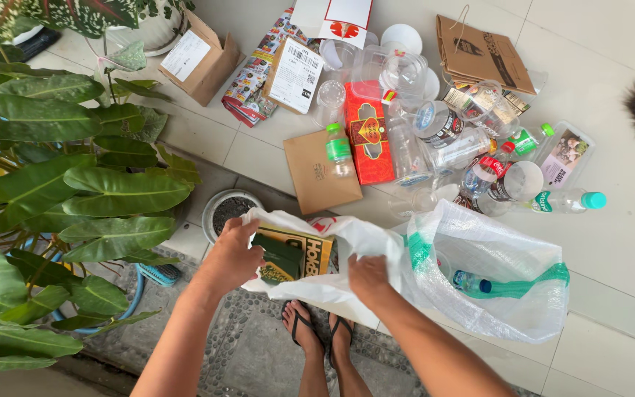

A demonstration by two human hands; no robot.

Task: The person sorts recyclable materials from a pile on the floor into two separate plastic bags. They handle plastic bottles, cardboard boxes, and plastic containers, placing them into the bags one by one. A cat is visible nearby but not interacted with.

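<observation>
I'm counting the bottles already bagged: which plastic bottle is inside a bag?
The small clear plastic bottle with a blue label, lying inside the translucent plastic bag with green handles; the other bottles lie on the tiled floor.

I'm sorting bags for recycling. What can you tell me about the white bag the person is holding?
The white plastic bag is thin, crinkled and opaque. It hangs open above the person's feet, with the left hand and right hand each gripping its rim. Flat yellow and green cardboard boxes sit inside. On its right it touches a clear bag.

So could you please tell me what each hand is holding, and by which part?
Both hold the white plastic bag by its open rim: the left hand at the left edge, the right hand at the near edge.
</observation>
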